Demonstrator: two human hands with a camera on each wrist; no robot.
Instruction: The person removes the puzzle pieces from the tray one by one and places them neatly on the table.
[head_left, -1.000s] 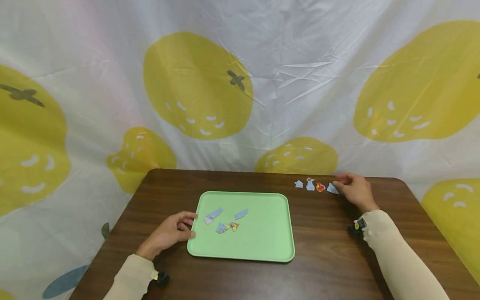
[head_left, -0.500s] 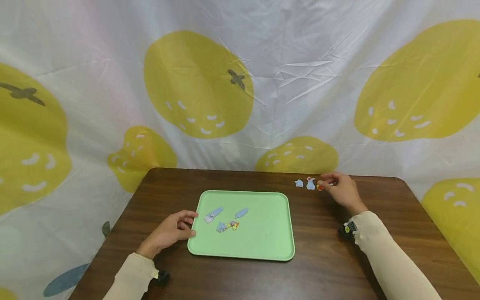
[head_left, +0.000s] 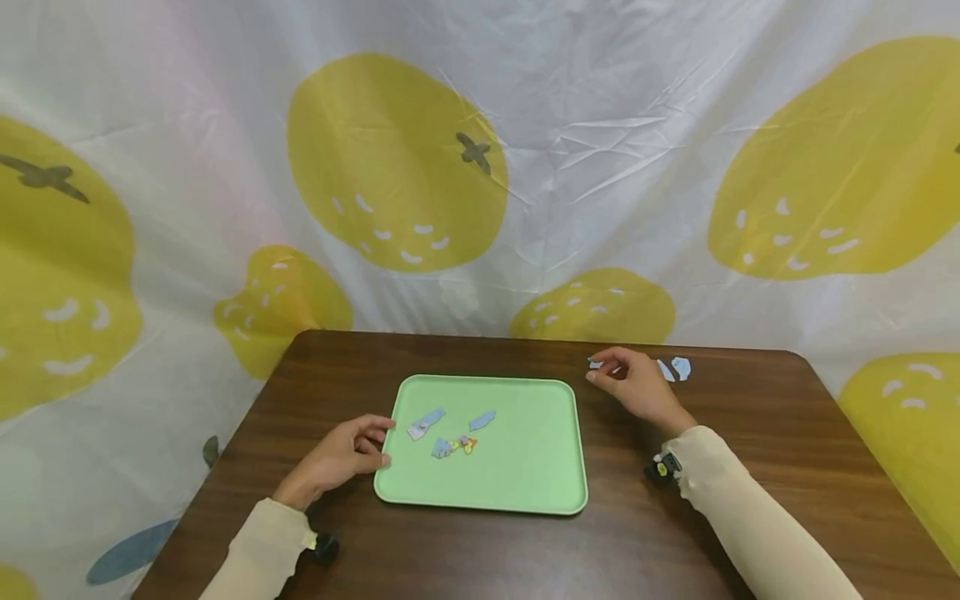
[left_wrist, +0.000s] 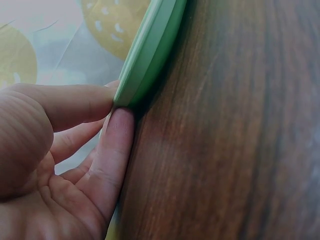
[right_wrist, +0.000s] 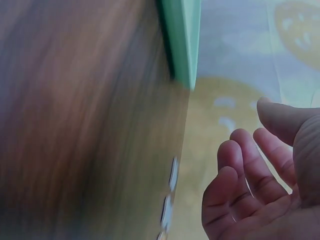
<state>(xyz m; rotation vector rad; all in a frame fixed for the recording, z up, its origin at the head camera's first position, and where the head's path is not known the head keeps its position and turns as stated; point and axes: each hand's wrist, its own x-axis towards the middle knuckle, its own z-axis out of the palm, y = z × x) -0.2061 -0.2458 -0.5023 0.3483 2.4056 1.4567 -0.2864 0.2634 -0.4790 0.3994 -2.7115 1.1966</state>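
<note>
Thin scraps (head_left: 681, 368) could skid across the counter (head_left: 562, 554) if right hand (head_left: 639, 388), fingers parted, empty, sweeps low; left hand (head_left: 334, 458) touches tray (head_left: 480, 507) rim, pinch unclear.

At half past seven in the head view, the left hand (head_left: 337, 454) is held with thumb and forefinger set in a grip; at four o'clock, the right hand (head_left: 636, 385) is held with fingers (right_wrist: 220, 200) loosely curled.

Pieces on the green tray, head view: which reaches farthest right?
The slanted blue piece, just beyond the yellow-and-orange patch; every other piece on the tray ends further left.
</note>
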